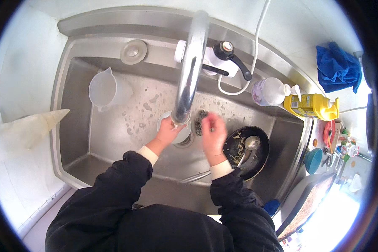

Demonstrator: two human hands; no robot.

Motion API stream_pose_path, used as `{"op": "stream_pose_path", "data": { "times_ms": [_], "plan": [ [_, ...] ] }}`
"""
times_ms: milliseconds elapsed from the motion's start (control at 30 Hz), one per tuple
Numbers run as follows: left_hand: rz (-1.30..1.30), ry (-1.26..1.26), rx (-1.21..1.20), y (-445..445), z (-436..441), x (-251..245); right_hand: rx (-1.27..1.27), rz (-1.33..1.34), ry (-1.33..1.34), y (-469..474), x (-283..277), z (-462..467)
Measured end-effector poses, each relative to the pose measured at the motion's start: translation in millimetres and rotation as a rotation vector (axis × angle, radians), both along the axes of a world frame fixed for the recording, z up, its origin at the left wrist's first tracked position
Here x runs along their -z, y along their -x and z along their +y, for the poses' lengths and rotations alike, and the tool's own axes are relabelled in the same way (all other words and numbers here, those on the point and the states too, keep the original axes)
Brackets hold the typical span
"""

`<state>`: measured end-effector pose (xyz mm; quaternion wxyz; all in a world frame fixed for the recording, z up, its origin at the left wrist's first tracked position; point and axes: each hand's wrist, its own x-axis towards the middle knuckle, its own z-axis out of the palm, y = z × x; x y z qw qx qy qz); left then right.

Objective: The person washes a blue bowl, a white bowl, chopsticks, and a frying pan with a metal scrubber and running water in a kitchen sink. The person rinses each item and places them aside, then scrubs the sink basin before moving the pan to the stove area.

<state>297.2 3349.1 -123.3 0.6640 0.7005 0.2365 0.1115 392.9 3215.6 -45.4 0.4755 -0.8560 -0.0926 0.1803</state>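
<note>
Below the faucet spout (189, 78), my left hand (169, 129) grips a white bowl (183, 136) by its edge, over the sink drain (186, 142). My right hand (214, 129), blurred, is at a dark scouring pad (200, 123) to the bowl's right; whether its fingers hold the pad is unclear. A black frying pan (260, 148) lies in the sink beside my right wrist, with a metal ladle (252, 143) and food scraps in it. The spout hides part of the bowl.
A translucent plastic measuring jug (103, 88) stands at the sink's left. On the back ledge are a drain strainer (133, 52) and a black faucet lever (239, 64). A pump bottle (267, 91) and a yellow detergent bottle (308, 106) stand at the right rim; a teal bowl (313, 160) sits beyond.
</note>
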Motion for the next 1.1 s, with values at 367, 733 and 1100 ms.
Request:
{"op": "stream_pose_path", "data": {
  "times_ms": [367, 733, 1100],
  "plan": [
    [0.02, 0.189, -0.028, 3.9, 7.4, 11.1, -0.061, -0.757, -0.108, -106.9, -131.7, 42.8],
    [0.051, 0.398, 0.021, 8.6, 2.9, -28.5, -0.116, -1.004, -0.011, -117.9, -122.8, 44.6],
    [-0.136, 0.39, -0.027, 19.5, -21.1, -26.3, 0.082, 0.101, -0.541, 13.5, -12.7, 31.3]
  ]
}}
